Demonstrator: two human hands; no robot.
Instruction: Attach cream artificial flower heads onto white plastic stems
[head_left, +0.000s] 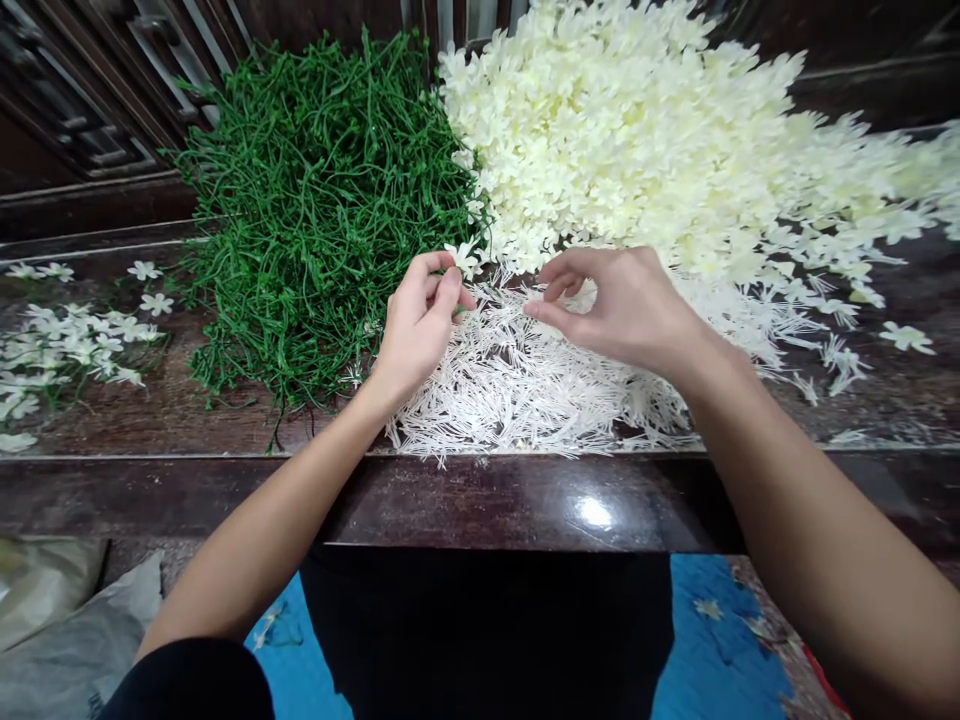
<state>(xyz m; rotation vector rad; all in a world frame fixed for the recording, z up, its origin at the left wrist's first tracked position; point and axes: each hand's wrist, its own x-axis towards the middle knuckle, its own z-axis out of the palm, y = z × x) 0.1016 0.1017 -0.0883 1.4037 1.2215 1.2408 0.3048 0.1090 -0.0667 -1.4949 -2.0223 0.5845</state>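
My left hand (420,315) is closed in a pinch beside the heap of green plastic stems (322,210). A bit of green stem shows between its fingers, and a white artificial flower (465,260) appears just above the fingertips. Whether that flower sits on the held stem I cannot tell. Over the pile of thin white plastic stamens (517,390) hovers my right hand (600,300), its thumb and curled fingers apart with nothing visible between them. Behind it rises a large heap of cream-white fabric petals (615,140).
White flowers with green stems (75,345) lie in a group at the far left. The dark wooden bench (495,500) has a raised carved back (97,90). Below are a blue mat (720,620) with fallen pieces and a pale bag (97,640). Loose petals (907,338) lie at right.
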